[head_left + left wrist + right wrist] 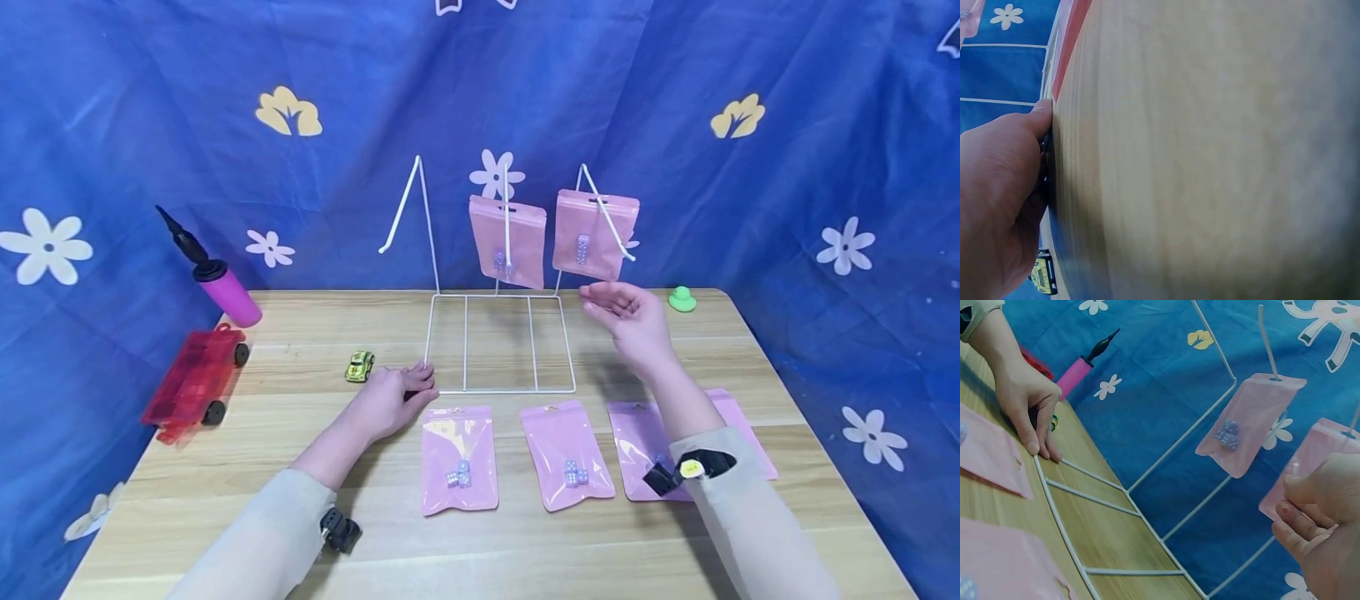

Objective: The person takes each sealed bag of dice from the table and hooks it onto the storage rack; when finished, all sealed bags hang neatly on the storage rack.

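Note:
A white wire display rack (498,390) stands on the table. My left hand (397,396) grips its front left corner, as the right wrist view (1029,406) also shows. Two pink zip bags with dice hang from the rack: one on the middle prong (487,229), the other on the right prong (592,242). The left prong (399,204) carries nothing. Just below the right hanging bag is my right hand (630,321), its fingers loosely bent and holding nothing. In front of the rack lie several more pink bags, including a left one (459,442) and a middle one (562,442).
More pink bags (633,433) lie partly hidden under my right forearm. A yellow-green toy car (360,366) sits near my left hand. At the left are a red toy car (193,375) and a pink hand pump (231,296). A green duck (682,299) stands back right.

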`<state>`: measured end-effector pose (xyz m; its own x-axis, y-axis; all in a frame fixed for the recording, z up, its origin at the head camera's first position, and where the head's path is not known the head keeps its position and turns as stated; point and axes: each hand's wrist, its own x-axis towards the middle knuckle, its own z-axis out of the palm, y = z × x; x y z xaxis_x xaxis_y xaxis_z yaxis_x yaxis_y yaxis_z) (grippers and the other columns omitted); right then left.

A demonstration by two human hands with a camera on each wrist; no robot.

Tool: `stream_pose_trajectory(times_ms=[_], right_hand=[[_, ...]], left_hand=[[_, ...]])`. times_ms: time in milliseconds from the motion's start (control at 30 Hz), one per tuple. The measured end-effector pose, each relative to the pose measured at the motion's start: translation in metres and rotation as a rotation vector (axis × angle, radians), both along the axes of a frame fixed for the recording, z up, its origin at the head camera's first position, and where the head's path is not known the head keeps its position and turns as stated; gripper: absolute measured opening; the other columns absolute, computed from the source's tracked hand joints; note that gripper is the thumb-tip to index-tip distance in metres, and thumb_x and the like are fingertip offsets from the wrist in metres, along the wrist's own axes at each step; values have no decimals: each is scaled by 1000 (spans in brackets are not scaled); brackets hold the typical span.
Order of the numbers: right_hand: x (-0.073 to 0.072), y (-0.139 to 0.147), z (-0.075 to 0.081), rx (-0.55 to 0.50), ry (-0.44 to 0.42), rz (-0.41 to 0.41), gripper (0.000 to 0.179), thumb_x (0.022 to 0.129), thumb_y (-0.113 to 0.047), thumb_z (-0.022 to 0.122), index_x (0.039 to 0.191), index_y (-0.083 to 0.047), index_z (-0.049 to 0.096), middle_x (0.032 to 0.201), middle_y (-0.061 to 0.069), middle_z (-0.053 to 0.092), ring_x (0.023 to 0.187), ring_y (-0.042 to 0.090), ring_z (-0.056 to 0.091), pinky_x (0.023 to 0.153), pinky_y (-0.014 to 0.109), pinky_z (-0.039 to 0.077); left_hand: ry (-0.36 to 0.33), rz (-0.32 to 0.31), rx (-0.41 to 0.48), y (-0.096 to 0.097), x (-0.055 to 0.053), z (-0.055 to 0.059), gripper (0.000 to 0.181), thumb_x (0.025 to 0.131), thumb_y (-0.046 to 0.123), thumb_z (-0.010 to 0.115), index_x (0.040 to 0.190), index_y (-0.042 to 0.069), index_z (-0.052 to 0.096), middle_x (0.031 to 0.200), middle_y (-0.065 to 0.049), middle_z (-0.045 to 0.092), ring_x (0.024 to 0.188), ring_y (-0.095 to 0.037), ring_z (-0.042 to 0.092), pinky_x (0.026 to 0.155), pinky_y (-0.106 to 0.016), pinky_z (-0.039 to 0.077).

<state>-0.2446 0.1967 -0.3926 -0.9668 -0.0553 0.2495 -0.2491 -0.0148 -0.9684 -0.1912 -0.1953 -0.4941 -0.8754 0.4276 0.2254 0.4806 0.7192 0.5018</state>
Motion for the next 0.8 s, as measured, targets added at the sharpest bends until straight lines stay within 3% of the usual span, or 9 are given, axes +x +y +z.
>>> stream_pose_trajectory(times_ms=[500, 800], right_hand=[[42, 61, 7, 61, -17, 46, 34, 94, 7, 76, 127, 12, 67, 120, 15, 77, 109, 16, 75, 94, 26, 59], [60, 92, 11, 70, -13, -15, 35, 95, 5, 76, 128, 14, 66, 116, 9, 78, 108, 16, 75, 94, 26, 59]], left_hand=[[-12, 15, -10, -1, 1, 0, 31, 98, 19, 79, 119, -4, 77, 134, -21, 67, 131, -35, 61, 114, -50, 45], [-15, 13, -13, 1, 1, 0, 31, 98, 18, 79, 120, -4, 76, 134, -21, 66, 132, -35, 61, 114, -49, 45]])
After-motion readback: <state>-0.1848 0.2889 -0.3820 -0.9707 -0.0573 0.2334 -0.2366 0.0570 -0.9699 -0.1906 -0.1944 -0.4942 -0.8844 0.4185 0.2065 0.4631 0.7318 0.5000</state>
